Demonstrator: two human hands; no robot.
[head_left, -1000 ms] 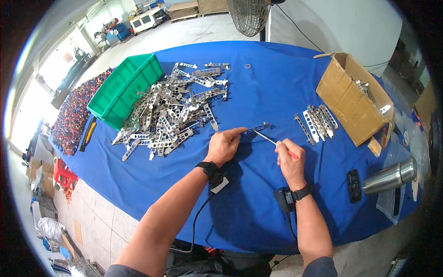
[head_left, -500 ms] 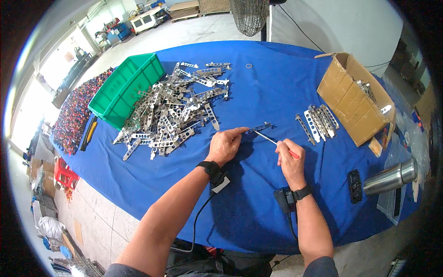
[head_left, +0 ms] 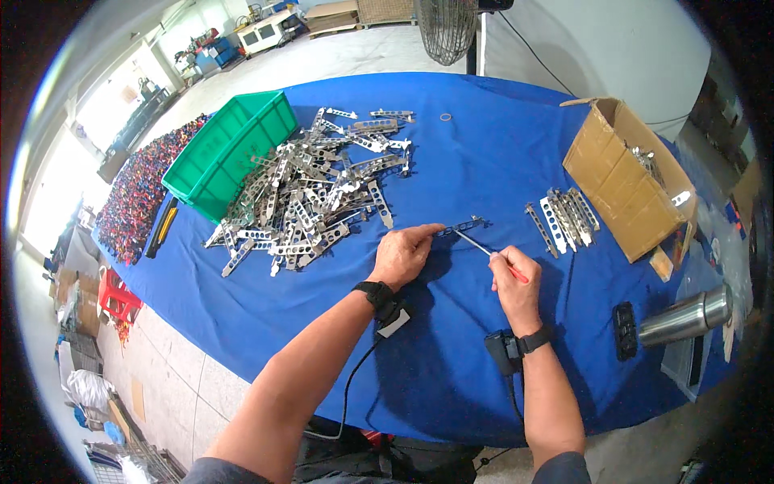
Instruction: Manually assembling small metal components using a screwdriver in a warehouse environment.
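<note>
My left hand (head_left: 403, 256) is at mid-table, its index finger and thumb closed at the near end of a slim perforated metal bracket (head_left: 465, 225) that lies on the blue cloth. My right hand (head_left: 516, 284) grips a screwdriver (head_left: 476, 242) with a red handle and a thin metal shaft. Its tip meets the bracket close to my left fingertip. Left of my hands spreads a big heap of similar metal brackets (head_left: 302, 202). On the right, several more lie side by side in a row (head_left: 568, 218).
A green plastic crate (head_left: 205, 173) stands behind the heap, with a yellow-and-black cutter (head_left: 164, 227) beside it. Small multicoloured parts (head_left: 145, 194) cover the table's left end. At the right are a cardboard box (head_left: 617, 173), a steel flask (head_left: 685, 316) and a black device (head_left: 624, 329).
The whole picture has shifted slightly right and down. Both hands keep nearly the same places, with the screwdriver tip still at the bracket.
</note>
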